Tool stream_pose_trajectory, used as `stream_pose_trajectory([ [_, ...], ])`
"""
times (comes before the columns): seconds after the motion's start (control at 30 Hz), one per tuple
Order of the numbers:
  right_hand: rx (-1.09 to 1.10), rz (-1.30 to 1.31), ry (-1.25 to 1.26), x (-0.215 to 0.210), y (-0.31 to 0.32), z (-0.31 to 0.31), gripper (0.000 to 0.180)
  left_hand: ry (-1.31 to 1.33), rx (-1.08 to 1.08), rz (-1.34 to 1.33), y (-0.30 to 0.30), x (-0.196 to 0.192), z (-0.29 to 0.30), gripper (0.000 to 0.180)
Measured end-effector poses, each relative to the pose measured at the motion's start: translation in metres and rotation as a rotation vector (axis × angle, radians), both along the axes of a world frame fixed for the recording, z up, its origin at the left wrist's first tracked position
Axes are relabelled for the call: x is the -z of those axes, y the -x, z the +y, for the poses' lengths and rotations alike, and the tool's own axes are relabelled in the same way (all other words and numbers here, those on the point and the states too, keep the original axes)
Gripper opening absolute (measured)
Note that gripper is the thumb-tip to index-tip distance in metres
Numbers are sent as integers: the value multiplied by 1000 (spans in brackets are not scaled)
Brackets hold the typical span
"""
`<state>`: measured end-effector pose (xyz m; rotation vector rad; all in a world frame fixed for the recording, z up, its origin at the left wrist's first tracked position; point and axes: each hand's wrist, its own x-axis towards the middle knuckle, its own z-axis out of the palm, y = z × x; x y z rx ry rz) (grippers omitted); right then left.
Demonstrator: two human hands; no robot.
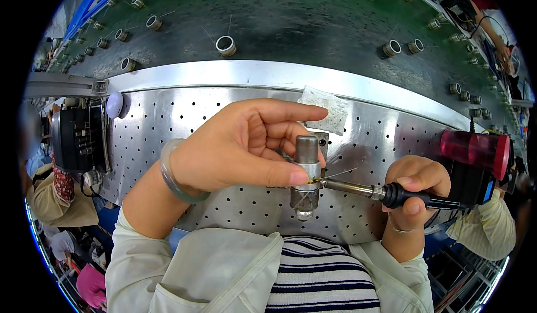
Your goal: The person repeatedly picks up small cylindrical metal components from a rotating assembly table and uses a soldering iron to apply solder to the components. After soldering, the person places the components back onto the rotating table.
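Observation:
My left hand (224, 151) comes in from the left, its thumb pressed to the front of a silvery metal ring (300, 170) and other fingers curled behind; the index finger stretches out above. That ring sits around a dark steel post (306, 149) with a rounded lower end. A thin wire (344, 172) sticks out from it to the right. In my right hand (418, 180) is a soldering iron (358, 187) with a black handle, gripped between thumb and fingers. Its tip meets the right side of the ring, or lies very close to it.
Beneath my hands lies a perforated metal plate (246, 103). Beyond its silver edge runs a green belt (313, 27) bearing several metal rings (226, 45) with wires. A white paper (324, 109) lies behind the post. At right stands a red cylinder (475, 151); at left, a black device (78, 137).

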<state>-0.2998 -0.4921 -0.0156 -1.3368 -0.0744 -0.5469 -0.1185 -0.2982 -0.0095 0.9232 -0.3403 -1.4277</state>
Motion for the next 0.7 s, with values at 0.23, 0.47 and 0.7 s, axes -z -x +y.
stream_pose_trajectory([
  [0.23,7,15,24,-2,-1,2,24,-1,-11,-17,1,-1,0,71],
  [0.47,6,20,62,-2,1,1,23,7,-23,-47,5,-2,-3,71],
  [0.7,163,61,-92,-8,-1,4,25,105,41,30,-5,10,1,71],
])
